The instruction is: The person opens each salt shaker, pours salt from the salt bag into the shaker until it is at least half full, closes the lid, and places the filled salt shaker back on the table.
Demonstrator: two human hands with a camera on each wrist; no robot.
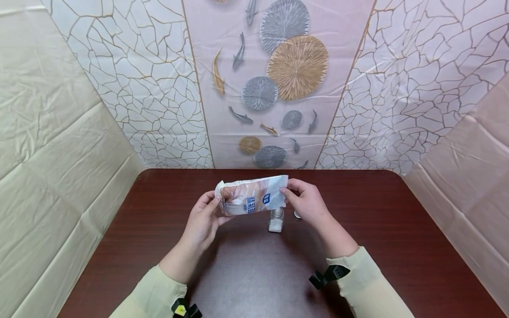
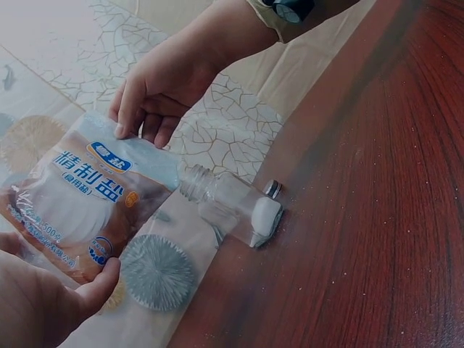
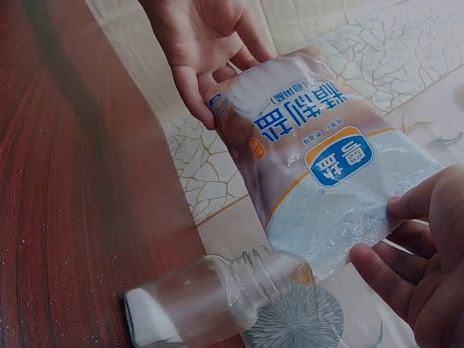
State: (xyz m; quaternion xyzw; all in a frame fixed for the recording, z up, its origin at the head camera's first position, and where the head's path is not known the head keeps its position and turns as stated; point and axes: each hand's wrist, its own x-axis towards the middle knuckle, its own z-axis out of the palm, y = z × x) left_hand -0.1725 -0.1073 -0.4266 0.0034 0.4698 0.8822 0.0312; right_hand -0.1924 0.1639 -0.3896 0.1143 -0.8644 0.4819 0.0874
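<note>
A plastic bag of salt (image 1: 250, 196) with blue lettering is held sideways above the table between both hands. My left hand (image 1: 203, 221) grips its bottom end, thumb on the printed front (image 2: 80, 188). At the other end, my right hand (image 1: 308, 201) pinches the pale top part (image 3: 362, 210) between thumb and fingers. Below the bag's lower top corner stands a clear glass jar (image 1: 276, 221), its threaded mouth uncovered and right by that corner. White salt (image 3: 154, 319) lies in the bottom of the jar. Whether grains are falling I cannot tell.
A small silvery cap (image 1: 297, 215) lies on the table just right of the jar. The dark red-brown wooden table (image 1: 159, 247) carries scattered white specks in the left wrist view. Patterned cloth (image 1: 262, 132) hangs behind its far edge, with beige cloth (image 1: 51, 176) at the sides.
</note>
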